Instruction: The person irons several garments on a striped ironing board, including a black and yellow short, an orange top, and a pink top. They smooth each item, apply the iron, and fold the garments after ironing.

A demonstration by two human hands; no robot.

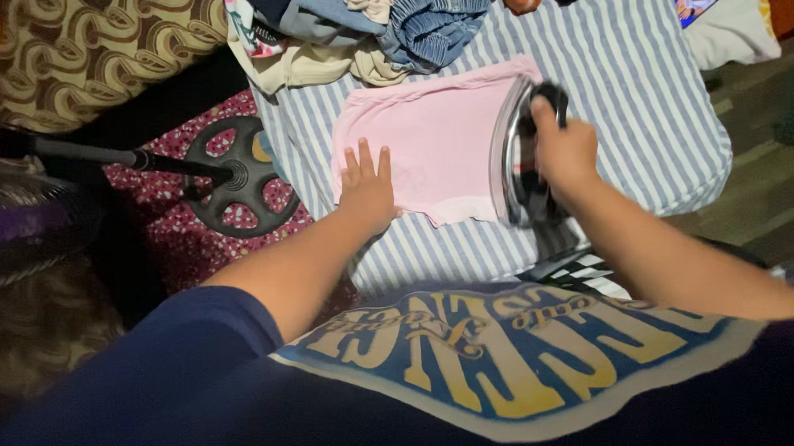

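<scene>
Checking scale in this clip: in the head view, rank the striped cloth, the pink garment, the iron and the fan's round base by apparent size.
1. striped cloth
2. pink garment
3 and 4. round fan base and iron: they look alike in size, and the right hand covers part of the iron, so I leave them unranked.

Where I kneel: a dim, crowded floor corner

Under my fingers spreads a blue-and-white striped pad (641, 87); beyond my fingertips sits a heap of clothes (379, 23). Off to the left of my fingers a fan's round black base (239, 176) rests on a maroon speckled mat (170, 233), below a brown swirl-patterned cushion (94, 40). Right of my fingers lies bare dark floor (770, 189).
</scene>
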